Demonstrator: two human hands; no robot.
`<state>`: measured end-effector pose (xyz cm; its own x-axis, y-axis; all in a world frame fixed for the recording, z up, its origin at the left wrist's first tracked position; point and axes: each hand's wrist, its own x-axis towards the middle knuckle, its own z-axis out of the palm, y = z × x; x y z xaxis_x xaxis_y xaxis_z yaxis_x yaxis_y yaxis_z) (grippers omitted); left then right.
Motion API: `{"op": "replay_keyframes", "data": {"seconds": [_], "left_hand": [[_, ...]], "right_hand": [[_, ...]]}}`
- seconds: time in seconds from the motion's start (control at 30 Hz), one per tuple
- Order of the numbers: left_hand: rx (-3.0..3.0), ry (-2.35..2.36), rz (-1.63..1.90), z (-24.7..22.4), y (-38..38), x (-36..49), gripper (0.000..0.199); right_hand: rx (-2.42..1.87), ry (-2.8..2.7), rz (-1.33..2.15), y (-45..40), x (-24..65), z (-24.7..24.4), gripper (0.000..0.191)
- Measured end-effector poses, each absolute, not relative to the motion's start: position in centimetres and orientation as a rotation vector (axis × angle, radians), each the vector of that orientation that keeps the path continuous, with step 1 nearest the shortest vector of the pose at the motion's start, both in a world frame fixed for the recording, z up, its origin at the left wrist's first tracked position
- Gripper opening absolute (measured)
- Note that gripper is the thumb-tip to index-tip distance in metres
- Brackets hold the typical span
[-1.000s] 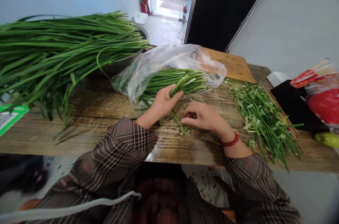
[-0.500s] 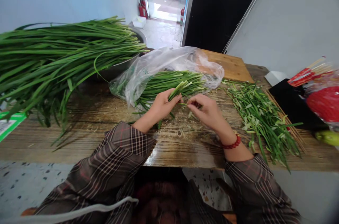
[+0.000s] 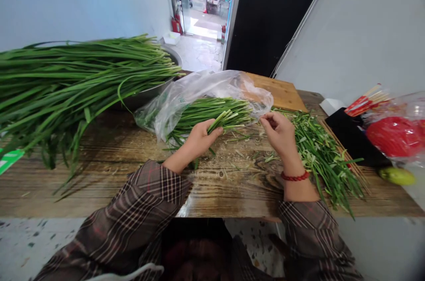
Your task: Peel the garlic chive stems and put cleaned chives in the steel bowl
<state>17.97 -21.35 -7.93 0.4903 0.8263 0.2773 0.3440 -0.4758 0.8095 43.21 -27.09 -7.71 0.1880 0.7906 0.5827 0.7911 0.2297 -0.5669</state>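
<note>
Green stalks [image 3: 226, 118] are held in a small bunch in the left hand [image 3: 201, 137], over the middle of the wooden table [image 3: 232, 197]. At the far left, part of a green-edged card [image 3: 11, 159] is seen beneath hanging leaf tips. Above it, a large heap of long green leaves [image 3: 83, 68] is laid across a metal bowl [image 3: 176, 56], with its pale ends turned to the right and its tips drooped over the table. Next, a clear plastic bag [image 3: 195, 83] is spread open, and more stalks [image 3: 215, 108] are contained in it, just behind the left hand. The held bunch is clamped between the thumb and fingers of that hand, its cut ends slanted up to the right. Loose scraps [image 3: 241, 165] are scattered on the wood between the hands. Farther right, the right hand [image 3: 279, 132] is raised with thumb and fingertips brought together; whether anything is pinched there cannot be told. A red beaded bracelet [image 3: 295, 177] is worn on its wrist. Behind it, a wooden board [image 3: 279, 90] is placed. To the right are found a pile of leafy trimmings [image 3: 322, 152], thin sticks [image 3: 348, 157], a black box [image 3: 352, 139] and a red bundle [image 3: 395, 134] wrapped in plastic.
</note>
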Motion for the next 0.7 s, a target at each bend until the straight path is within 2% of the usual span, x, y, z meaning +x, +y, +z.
{"op": "replay_keyframes", "data": {"seconds": [0.1,0.2,0.3,0.47,0.7], "left_hand": [[2.019,0.968,0.872,-7.9,-21.4,18.0,0.03],[2.0,0.937,0.873,-7.9,-21.5,18.1,0.03],[1.997,0.891,0.866,-8.0,-21.5,18.1,0.03],[2.012,0.861,0.828,-8.3,-21.5,18.2,0.03],[1.951,0.795,0.826,-7.8,-21.6,18.3,0.032]], "right_hand": [[-1.599,-1.742,-0.1,-27.3,44.2,-7.4,0.023],[-1.41,-1.787,-0.058,-27.5,42.5,-7.0,0.017],[-1.265,-1.862,0.04,-27.8,40.0,-6.7,0.02],[-1.308,-2.015,-0.088,-27.7,38.7,-7.3,0.014],[-1.196,-1.676,0.187,-27.4,37.3,-7.9,0.02]]}}
